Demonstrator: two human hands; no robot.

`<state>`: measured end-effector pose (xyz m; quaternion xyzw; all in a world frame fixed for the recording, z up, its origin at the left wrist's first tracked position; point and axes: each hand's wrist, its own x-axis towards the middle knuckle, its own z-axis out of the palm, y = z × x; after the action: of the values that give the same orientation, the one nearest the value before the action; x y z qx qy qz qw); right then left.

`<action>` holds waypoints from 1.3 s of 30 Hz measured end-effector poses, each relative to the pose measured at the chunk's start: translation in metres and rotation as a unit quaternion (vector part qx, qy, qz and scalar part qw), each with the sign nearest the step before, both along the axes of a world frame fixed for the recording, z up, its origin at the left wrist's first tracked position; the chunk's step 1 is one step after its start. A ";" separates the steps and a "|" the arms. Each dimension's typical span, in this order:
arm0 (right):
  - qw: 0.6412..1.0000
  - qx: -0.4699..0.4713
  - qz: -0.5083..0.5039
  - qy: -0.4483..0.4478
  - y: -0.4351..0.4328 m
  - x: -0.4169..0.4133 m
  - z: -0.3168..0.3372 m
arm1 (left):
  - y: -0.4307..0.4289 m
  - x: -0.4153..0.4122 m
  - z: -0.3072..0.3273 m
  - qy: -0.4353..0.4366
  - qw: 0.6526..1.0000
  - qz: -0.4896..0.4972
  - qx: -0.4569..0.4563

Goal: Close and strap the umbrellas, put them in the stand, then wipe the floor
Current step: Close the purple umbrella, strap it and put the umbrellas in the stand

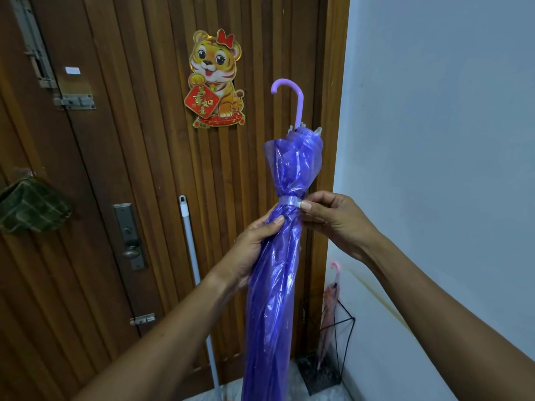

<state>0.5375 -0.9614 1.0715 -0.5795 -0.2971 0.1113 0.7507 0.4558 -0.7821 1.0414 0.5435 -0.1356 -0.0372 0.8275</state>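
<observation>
The purple umbrella (278, 256) stands nearly upright in front of the wooden door (139, 169), long axis vertical, its lilac hooked handle (293, 99) at the top and the tip out of view below. Its translucent, crinkled plastic canopy is folded shut and cinched by a pale strap (289, 201). The left hand (254, 250) wraps the canopy just under the strap; the right hand (333, 218) pinches the strap's end. Low at right, a pink umbrella (328, 314) sits in the black wire stand (341, 357)
</observation>
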 end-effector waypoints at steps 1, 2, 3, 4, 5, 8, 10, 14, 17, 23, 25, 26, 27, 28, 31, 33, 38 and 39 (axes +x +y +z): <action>1.000 -0.004 0.005 0.002 0.000 0.001 0.000 | 0.000 0.001 0.000 0.005 1.000 0.002 0.004; 1.000 -0.006 0.011 0.006 -0.001 0.002 0.000 | 0.000 0.002 -0.001 0.009 1.000 0.005 0.007; 1.000 -0.007 0.017 0.011 -0.002 0.003 0.000 | 0.000 0.003 -0.002 0.010 1.000 0.004 0.009; 1.000 -0.008 0.023 0.015 -0.004 0.003 0.000 | 0.000 0.003 -0.002 0.009 1.000 0.001 0.010; 0.999 -0.008 0.026 0.019 -0.004 0.003 0.000 | -0.001 0.003 -0.002 0.009 1.000 -0.004 0.010; 0.999 -0.003 0.030 0.026 -0.006 0.004 -0.001 | -0.004 0.002 -0.001 0.007 1.000 -0.024 0.008; 0.999 -0.003 0.032 0.022 -0.008 0.004 -0.002 | -0.006 0.004 -0.002 0.003 0.999 -0.032 0.017; 0.999 -0.030 0.026 -0.002 -0.012 0.007 -0.001 | -0.012 0.006 -0.003 0.012 0.999 -0.035 0.011; 0.998 -0.054 0.020 -0.001 -0.020 0.015 -0.005 | -0.013 0.013 -0.009 0.024 0.998 -0.054 -0.002; 0.989 -0.147 0.006 0.016 -0.044 0.028 -0.014 | -0.028 0.037 -0.019 -0.022 0.980 0.080 0.179; 0.985 -0.165 -0.039 -0.008 -0.049 0.028 -0.015 | -0.037 0.044 -0.026 -0.042 0.966 0.125 0.221; 0.984 -0.165 -0.064 -0.015 -0.051 0.030 -0.017 | -0.042 0.048 -0.029 -0.041 0.961 0.132 0.240; 0.983 -0.163 -0.081 -0.018 -0.054 0.034 -0.018 | -0.046 0.051 -0.031 -0.042 0.956 0.131 0.259; 0.983 -0.160 -0.087 -0.018 -0.057 0.038 -0.020 | -0.050 0.054 -0.033 -0.048 0.955 0.122 0.266; 0.988 -0.137 -0.065 0.013 -0.070 0.057 -0.025 | -0.057 0.066 -0.028 -0.051 0.960 0.088 0.260; 0.989 -0.134 -0.066 0.018 -0.078 0.073 -0.032 | -0.062 0.081 -0.026 -0.041 0.961 0.095 0.257; 0.979 -0.177 -0.100 -0.005 -0.084 0.121 -0.068 | -0.071 0.132 -0.038 -0.030 0.944 0.159 0.286; 0.978 -0.180 -0.107 -0.008 -0.084 0.133 -0.076 | -0.072 0.146 -0.044 -0.033 0.943 0.162 0.288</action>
<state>0.6702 -1.0452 0.9956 -0.7345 -0.2144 0.0777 0.6391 0.6018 -0.8543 0.9977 0.7744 -0.0565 0.0775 0.6253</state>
